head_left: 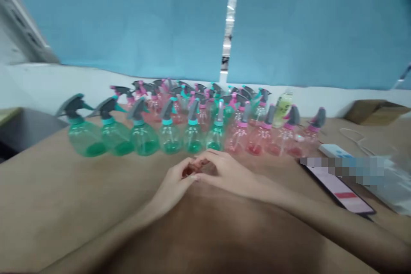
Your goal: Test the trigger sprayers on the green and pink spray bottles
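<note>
My left hand [176, 180] and my right hand [228, 170] meet at the fingertips over the brown table [105, 188]. Their fingers are loosely curved, and a gap shows between thumb and fingers on each. Nothing can be seen held in either hand. Just beyond them stands a front row of spray bottles. Green ones, such as this green spray bottle [193, 139], fill the left and middle. Pink ones, such as this pink spray bottle [259, 137], are on the right. Coloured liquid lies low in the bottles. Motion blurs the picture slightly.
More spray bottles crowd behind the front row, with a yellow-green bottle [283, 109] among them. To the right lie a phone [340, 186], a white power strip [335, 150], a cable and clear plastic. A cardboard box [375, 112] sits far right, near the wall.
</note>
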Demonstrator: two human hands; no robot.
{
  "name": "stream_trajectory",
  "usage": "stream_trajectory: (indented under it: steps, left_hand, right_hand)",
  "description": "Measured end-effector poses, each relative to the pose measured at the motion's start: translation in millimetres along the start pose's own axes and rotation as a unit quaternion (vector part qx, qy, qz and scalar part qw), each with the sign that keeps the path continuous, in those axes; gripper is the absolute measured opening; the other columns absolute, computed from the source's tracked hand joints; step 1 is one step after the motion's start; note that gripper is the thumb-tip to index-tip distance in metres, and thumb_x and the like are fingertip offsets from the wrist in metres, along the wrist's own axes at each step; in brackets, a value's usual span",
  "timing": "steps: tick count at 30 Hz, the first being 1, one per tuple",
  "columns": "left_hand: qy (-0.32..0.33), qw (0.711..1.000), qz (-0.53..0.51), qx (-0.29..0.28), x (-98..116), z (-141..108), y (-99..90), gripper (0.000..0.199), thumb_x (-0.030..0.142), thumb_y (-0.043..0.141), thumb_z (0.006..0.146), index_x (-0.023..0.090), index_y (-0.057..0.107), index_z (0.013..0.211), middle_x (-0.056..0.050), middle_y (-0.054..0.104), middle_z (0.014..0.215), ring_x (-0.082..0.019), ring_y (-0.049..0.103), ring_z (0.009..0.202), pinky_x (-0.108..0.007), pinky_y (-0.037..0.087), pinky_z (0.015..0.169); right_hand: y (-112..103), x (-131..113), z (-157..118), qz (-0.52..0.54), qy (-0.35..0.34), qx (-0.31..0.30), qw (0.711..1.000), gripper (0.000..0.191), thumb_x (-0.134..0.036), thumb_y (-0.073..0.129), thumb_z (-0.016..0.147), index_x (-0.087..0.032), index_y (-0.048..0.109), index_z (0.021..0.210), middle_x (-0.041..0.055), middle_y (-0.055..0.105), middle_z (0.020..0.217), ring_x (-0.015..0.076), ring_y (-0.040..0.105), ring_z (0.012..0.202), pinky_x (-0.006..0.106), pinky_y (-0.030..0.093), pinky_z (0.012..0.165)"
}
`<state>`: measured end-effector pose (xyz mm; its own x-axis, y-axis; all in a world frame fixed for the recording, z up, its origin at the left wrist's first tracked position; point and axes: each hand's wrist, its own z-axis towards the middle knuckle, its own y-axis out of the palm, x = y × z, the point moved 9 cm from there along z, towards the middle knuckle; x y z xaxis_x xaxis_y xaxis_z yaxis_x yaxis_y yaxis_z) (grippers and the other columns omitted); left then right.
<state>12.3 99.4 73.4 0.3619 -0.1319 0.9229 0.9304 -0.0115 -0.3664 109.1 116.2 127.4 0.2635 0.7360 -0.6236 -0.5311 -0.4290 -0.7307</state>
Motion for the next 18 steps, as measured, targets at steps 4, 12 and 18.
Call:
stream_trajectory:
  steps: [4,12,18]
  left_hand:
    - [-0.036,0.996,0.0,0.078,-21.6,-38.6,-71.4,0.017,0.03,0.058,0.075,0.019,0.057,0.087,-0.001,0.064,0.081,-0.018,0.06,0.075,-0.029,0.047,0.067]
    - [-0.073,0.928,0.061,0.359,-60.4,-98.1,-241.3,0.023,0.036,0.057,0.073,0.019,0.055,0.088,-0.005,0.063,0.084,-0.023,0.063,0.082,-0.034,0.052,0.064]
    - [-0.054,0.858,0.14,0.492,-67.5,-100.6,-324.2,0.055,0.041,0.066,0.068,0.014,0.047,0.111,-0.017,0.05,0.123,-0.031,0.05,0.113,-0.045,0.043,0.094]
  right_hand:
    - [47.2,-22.9,45.0,0.031,-0.005,-0.017,0.999,0.024,-0.039,0.059,0.084,-0.025,0.059,0.104,0.004,0.062,0.109,0.019,0.058,0.1,0.038,0.046,0.085]
    - [130.4,-45.2,127.4,0.098,-0.006,-0.024,0.995,0.033,-0.035,0.065,0.08,-0.02,0.053,0.107,0.0087,0.062,0.115,0.0178,0.064,0.091,0.036,0.05,0.08]
    - [168.0,-59.3,166.7,0.151,0.005,-0.014,0.988,0.031,-0.029,0.065,0.08,-0.018,0.053,0.106,0.0092,0.063,0.111,0.0152,0.065,0.084,0.036,0.05,0.081]
